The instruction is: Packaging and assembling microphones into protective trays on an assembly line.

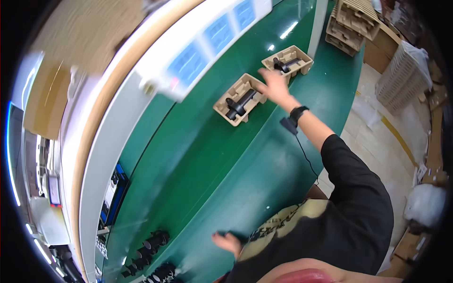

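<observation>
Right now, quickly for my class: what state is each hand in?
Left hand: loosely open, nothing visible in its grip.
Right hand: open, near two beige, rectangular moulded trays; contact unclear.

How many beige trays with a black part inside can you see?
2: the nearer tray, left of the right hand, and the farther tray, just above that hand in the picture. The stacked trays at upper right may hide more.

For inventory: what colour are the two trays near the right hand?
Both trays are tan; head view.
</observation>
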`<control>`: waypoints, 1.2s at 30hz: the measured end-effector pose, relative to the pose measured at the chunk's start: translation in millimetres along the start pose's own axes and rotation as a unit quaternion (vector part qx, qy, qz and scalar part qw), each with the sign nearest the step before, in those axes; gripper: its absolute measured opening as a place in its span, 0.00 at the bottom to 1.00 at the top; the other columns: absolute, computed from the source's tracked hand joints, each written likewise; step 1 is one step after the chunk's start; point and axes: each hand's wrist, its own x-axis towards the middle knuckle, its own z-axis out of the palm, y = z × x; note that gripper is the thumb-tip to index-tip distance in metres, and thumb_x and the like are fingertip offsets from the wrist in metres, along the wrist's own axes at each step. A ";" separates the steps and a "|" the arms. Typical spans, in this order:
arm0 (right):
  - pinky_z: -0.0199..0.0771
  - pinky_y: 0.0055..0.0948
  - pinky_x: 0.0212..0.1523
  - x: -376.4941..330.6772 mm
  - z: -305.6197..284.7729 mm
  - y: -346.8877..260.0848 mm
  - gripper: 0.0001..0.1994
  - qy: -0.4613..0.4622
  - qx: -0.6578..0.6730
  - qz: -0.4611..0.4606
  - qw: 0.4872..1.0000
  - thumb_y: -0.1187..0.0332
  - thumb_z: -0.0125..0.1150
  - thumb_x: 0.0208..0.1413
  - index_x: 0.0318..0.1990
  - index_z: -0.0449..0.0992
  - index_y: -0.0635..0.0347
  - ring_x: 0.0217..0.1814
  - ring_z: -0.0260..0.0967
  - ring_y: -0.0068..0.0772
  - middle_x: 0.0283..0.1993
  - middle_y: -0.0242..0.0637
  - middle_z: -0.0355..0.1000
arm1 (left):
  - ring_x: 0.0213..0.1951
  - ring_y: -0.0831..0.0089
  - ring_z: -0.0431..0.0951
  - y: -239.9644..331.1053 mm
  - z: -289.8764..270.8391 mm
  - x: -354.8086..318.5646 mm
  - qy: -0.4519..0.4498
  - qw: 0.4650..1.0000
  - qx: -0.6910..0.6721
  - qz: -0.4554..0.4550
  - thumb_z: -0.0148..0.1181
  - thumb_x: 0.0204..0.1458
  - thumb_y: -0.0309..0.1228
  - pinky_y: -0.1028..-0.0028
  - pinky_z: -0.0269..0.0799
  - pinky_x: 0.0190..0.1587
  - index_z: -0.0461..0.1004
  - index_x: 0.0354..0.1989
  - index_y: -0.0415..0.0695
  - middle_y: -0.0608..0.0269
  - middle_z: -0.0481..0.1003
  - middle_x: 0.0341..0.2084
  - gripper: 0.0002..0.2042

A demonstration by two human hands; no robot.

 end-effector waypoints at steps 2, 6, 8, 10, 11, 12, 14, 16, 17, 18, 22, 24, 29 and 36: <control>0.67 0.47 0.47 14.4 -11.4 63.5 0.23 -0.004 -0.093 0.078 0.993 0.58 0.64 0.40 0.47 0.73 0.50 0.54 0.62 0.48 0.49 0.40 0.69 | 0.58 0.43 0.60 84.6 43.7 -0.4 -0.009 0.993 -0.060 0.105 0.54 0.43 0.28 0.48 0.52 0.59 0.66 0.54 0.37 0.38 0.63 0.55 0.25; 0.63 0.47 0.52 21.6 27.8 150.7 0.12 -0.043 0.035 -0.032 0.998 0.62 0.62 0.42 0.36 0.75 0.51 0.54 0.61 0.50 0.47 0.40 0.69 | 0.62 0.50 0.58 242.9 89.6 34.5 -0.120 0.955 -0.120 0.243 0.54 0.47 0.30 0.47 0.44 0.64 0.68 0.53 0.44 0.46 0.63 0.57 0.21; 0.56 0.45 0.57 27.1 44.8 164.4 0.08 -0.061 0.125 -0.087 0.986 0.63 0.62 0.41 0.31 0.73 0.52 0.53 0.61 0.45 0.43 0.38 0.69 | 0.62 0.51 0.57 275.3 101.8 34.7 -0.111 0.951 -0.126 0.260 0.53 0.48 0.30 0.48 0.43 0.64 0.69 0.51 0.46 0.49 0.63 0.57 0.19; 0.51 0.42 0.60 26.4 54.8 165.1 0.08 -0.052 0.179 -0.085 0.979 0.64 0.62 0.41 0.27 0.71 0.53 0.51 0.62 0.38 0.38 0.35 0.69 | 0.62 0.51 0.58 291.2 114.1 39.3 -0.083 0.966 -0.096 0.224 0.53 0.48 0.30 0.47 0.42 0.65 0.69 0.49 0.46 0.51 0.63 0.57 0.17; 0.50 0.41 0.60 25.9 61.1 159.1 0.08 -0.024 0.226 -0.098 0.969 0.64 0.63 0.41 0.25 0.70 0.53 0.49 0.62 0.37 0.34 0.35 0.69 | 0.62 0.52 0.58 293.0 117.5 39.0 -0.069 0.973 -0.081 0.204 0.53 0.48 0.30 0.47 0.42 0.65 0.70 0.48 0.47 0.52 0.63 0.57 0.16; 0.51 0.42 0.59 25.1 60.7 150.4 0.08 -0.084 0.253 -0.088 0.960 0.63 0.63 0.41 0.26 0.70 0.53 0.48 0.62 0.38 0.33 0.35 0.69 | 0.62 0.52 0.58 289.7 116.9 38.4 -0.070 0.973 -0.083 0.206 0.52 0.49 0.30 0.47 0.42 0.65 0.70 0.47 0.46 0.52 0.63 0.57 0.15; 0.54 0.42 0.56 28.1 54.0 138.3 0.09 -0.148 0.293 -0.083 0.941 0.60 0.63 0.44 0.28 0.71 0.53 0.47 0.61 0.40 0.31 0.33 0.68 | 0.62 0.53 0.58 286.8 116.3 38.0 -0.060 0.973 -0.074 0.212 0.52 0.49 0.29 0.47 0.42 0.65 0.69 0.46 0.46 0.52 0.63 0.56 0.15; 0.56 0.47 0.55 29.4 46.7 125.1 0.12 -0.189 0.324 -0.052 0.925 0.57 0.62 0.48 0.34 0.72 0.52 0.51 0.59 0.44 0.33 0.33 0.69 | 0.62 0.53 0.58 292.7 114.7 37.2 -0.045 0.973 -0.070 0.214 0.51 0.49 0.29 0.48 0.43 0.65 0.69 0.46 0.46 0.52 0.63 0.56 0.14; 0.55 0.51 0.56 30.1 39.9 117.4 0.14 -0.220 0.337 -0.010 0.916 0.54 0.62 0.49 0.38 0.73 0.52 0.55 0.57 0.47 0.36 0.34 0.69 | 0.62 0.52 0.57 299.4 112.6 37.0 -0.046 0.975 -0.060 0.211 0.51 0.49 0.28 0.48 0.43 0.65 0.69 0.46 0.44 0.52 0.63 0.56 0.14; 0.53 0.58 0.57 23.9 38.2 110.5 0.17 -0.189 0.215 -0.021 0.958 0.52 0.62 0.49 0.41 0.72 0.52 0.60 0.54 0.50 0.41 0.36 0.69 | 0.62 0.52 0.57 306.8 113.3 35.9 -0.049 0.975 -0.049 0.210 0.50 0.49 0.27 0.48 0.44 0.65 0.69 0.46 0.43 0.51 0.63 0.56 0.14; 0.43 0.77 0.55 35.8 39.7 99.7 0.26 -0.203 0.083 0.029 0.975 0.46 0.62 0.48 0.46 0.73 0.57 0.68 0.43 0.58 0.50 0.45 0.65 | 0.63 0.52 0.57 312.3 115.0 37.6 -0.048 0.974 -0.049 0.214 0.50 0.49 0.27 0.48 0.44 0.65 0.69 0.46 0.43 0.51 0.63 0.56 0.14; 0.40 0.83 0.54 37.4 36.5 84.6 0.29 -0.231 0.086 0.052 0.968 0.44 0.61 0.47 0.47 0.73 0.60 0.70 0.39 0.61 0.53 0.48 0.64 | 0.63 0.52 0.57 310.2 115.5 38.5 -0.046 0.975 -0.047 0.213 0.50 0.49 0.27 0.48 0.44 0.65 0.69 0.46 0.43 0.51 0.63 0.56 0.14; 0.45 0.80 0.54 37.3 31.8 59.4 0.24 -0.213 -0.055 -0.029 0.975 0.51 0.60 0.46 0.44 0.75 0.63 0.66 0.46 0.58 0.53 0.50 0.64 | 0.62 0.53 0.57 310.8 108.4 38.5 -0.049 0.978 -0.044 0.200 0.50 0.49 0.27 0.48 0.44 0.65 0.69 0.45 0.43 0.51 0.63 0.56 0.14; 0.62 0.64 0.48 81.8 75.0 78.2 0.10 -0.131 -0.227 -0.074 0.962 0.65 0.56 0.44 0.33 0.78 0.56 0.57 0.58 0.47 0.42 0.38 0.72 | 0.62 0.54 0.58 257.9 88.3 18.7 -0.031 0.983 -0.043 0.173 0.51 0.49 0.28 0.48 0.45 0.65 0.70 0.45 0.44 0.52 0.64 0.55 0.13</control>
